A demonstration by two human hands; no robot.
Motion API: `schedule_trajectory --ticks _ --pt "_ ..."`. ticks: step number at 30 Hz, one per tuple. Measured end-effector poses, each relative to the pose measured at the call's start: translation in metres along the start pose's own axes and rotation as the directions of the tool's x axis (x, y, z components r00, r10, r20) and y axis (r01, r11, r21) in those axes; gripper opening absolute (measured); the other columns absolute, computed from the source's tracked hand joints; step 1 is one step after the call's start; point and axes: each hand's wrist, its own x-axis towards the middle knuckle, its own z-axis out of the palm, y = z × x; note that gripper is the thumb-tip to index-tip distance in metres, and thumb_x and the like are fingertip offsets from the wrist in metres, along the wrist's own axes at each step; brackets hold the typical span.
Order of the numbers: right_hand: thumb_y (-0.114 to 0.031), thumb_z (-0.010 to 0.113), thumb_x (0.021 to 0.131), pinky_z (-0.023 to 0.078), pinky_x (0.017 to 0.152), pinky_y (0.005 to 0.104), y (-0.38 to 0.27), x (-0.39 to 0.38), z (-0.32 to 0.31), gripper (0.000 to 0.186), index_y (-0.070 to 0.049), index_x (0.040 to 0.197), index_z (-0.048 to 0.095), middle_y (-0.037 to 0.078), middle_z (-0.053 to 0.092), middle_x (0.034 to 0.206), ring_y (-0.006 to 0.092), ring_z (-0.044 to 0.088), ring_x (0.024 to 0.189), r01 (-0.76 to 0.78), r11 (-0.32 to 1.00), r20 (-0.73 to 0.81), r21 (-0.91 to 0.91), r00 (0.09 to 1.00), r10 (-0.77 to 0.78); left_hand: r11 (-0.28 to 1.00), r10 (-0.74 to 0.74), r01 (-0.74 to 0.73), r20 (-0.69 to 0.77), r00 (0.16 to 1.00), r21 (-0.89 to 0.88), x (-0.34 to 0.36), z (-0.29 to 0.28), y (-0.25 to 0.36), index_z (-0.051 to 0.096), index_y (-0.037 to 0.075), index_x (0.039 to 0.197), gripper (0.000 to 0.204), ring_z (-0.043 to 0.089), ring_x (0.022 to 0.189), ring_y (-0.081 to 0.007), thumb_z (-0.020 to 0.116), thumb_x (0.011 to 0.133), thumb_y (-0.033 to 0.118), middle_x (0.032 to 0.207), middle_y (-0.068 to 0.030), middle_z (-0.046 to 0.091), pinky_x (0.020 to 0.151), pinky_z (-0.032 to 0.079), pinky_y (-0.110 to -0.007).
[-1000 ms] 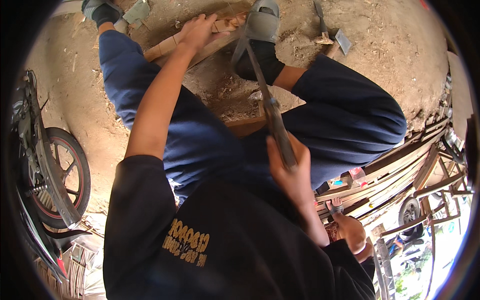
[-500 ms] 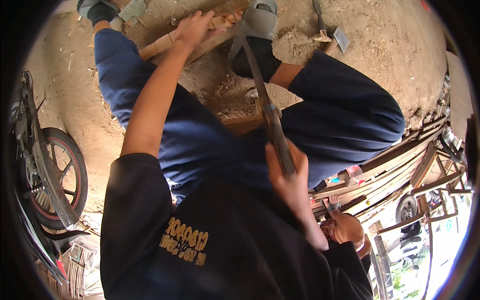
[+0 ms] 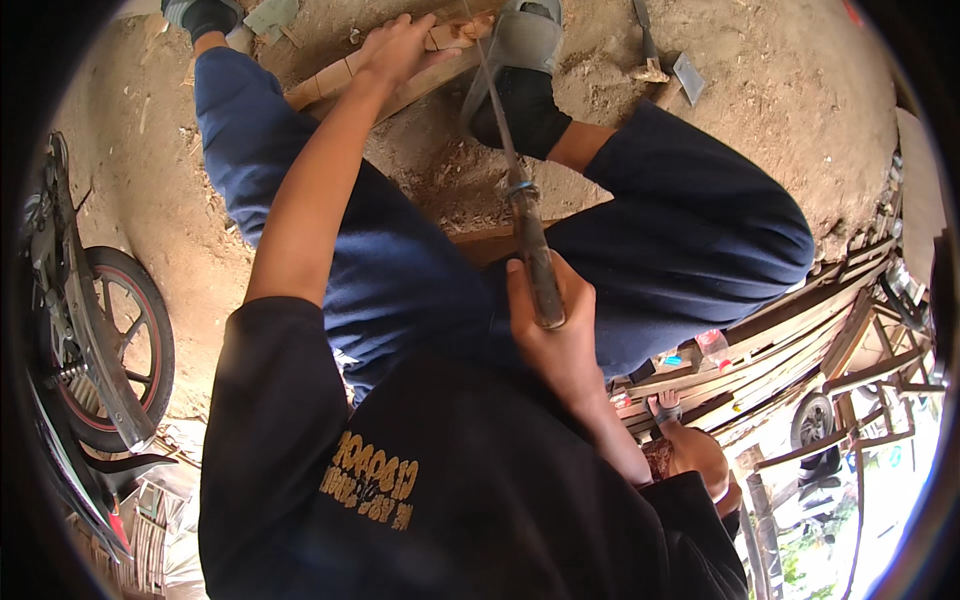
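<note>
1. The right hand (image 3: 555,330) is closed around the dark handle of a long, thin-bladed tool, apparently a saw (image 3: 524,205), its blade angled up and slightly left beyond the top edge of the view.
2. The left hand (image 3: 393,55) grips a wood strip (image 3: 325,82) from above, fingers over it and thumb stretched toward the blade.
3. For good control, the left hand would best press firmly, with that thumb tucked well away from the blade.
4. Long, even strokes with a straight right wrist should suit such a slim blade; twisting could bend it or make it stray.
5. The sandal (image 3: 527,40) on the right foot sits just beside the blade, so a slip that way seems the main danger.
6. The wood strip lies near the ground at the top of the view, between the feet, alongside a thicker board (image 3: 425,98).
7. It is narrow and pale brown, crossed by thin dark lines, with a rougher, reddish right end. Whether the blade touches it cannot be told.
</note>
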Motion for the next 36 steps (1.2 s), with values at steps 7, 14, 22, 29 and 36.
schedule_trajectory --ticks 7,14,22,29,36 --pt "-0.005 0.062 0.092 0.04 0.049 0.0319 -0.012 0.009 -0.011 0.015 0.002 0.081 0.056 0.01 0.051 0.058 0.0071 0.043 0.055 -0.095 0.995 -0.006 0.008 0.995 0.095 1.0 -0.008 0.008 -0.019 1.0 -0.019 0.007 -0.004 -0.004 0.061 0.01 0.12 0.067 0.065 0.101 -0.0374 0.062 0.083 0.066 0.104 -0.0204 0.065 0.086 0.054 -0.047" --pt "-0.005 0.062 0.092 0.04 0.05 0.0308 -0.013 -0.012 -0.012 0.018 0.002 0.078 0.054 0.009 0.051 0.058 0.0073 0.043 0.057 -0.084 0.996 -0.017 -0.005 0.996 0.083 1.0 0.011 -0.011 -0.074 0.997 0.001 0.008 -0.002 -0.004 0.061 0.011 0.12 0.069 0.065 0.101 -0.0365 0.062 0.081 0.068 0.103 -0.0197 0.065 0.086 0.054 -0.048" --pt "-0.005 0.061 0.092 0.039 0.049 0.0322 0.001 0.018 -0.002 0.019 0.003 0.077 0.053 0.011 0.051 0.058 0.0072 0.044 0.058 -0.02 1.0 0.005 0.004 1.0 0.02 1.0 -0.027 0.027 0.032 0.999 -0.01 0.009 0.0 -0.001 0.06 0.012 0.126 0.072 0.065 0.103 -0.0364 0.061 0.082 0.069 0.106 -0.02 0.065 0.087 0.052 -0.048" --pt "-0.004 0.063 0.09 0.042 0.05 0.0325 0.006 0.039 -0.004 0.015 0.005 0.08 0.056 0.014 0.05 0.057 0.0058 0.048 0.059 -0.029 0.999 -0.018 -0.04 0.999 0.028 0.998 -0.047 0.046 -0.009 0.999 -0.034 0.007 -0.002 0.001 0.061 0.011 0.121 0.069 0.064 0.104 -0.0366 0.061 0.082 0.068 0.106 -0.0194 0.065 0.088 0.052 -0.048" --pt "-0.003 0.063 0.089 0.043 0.05 0.0356 -0.012 -0.002 -0.019 0.015 0.003 0.078 0.055 0.017 0.055 0.059 0.0207 0.051 0.047 0.023 0.994 -0.004 -0.104 1.0 -0.024 1.0 0.003 -0.003 -0.067 0.998 -0.005 0.007 -0.004 -0.007 0.061 0.011 0.124 0.072 0.065 0.102 -0.0361 0.061 0.081 0.07 0.108 -0.0192 0.065 0.088 0.052 -0.046"
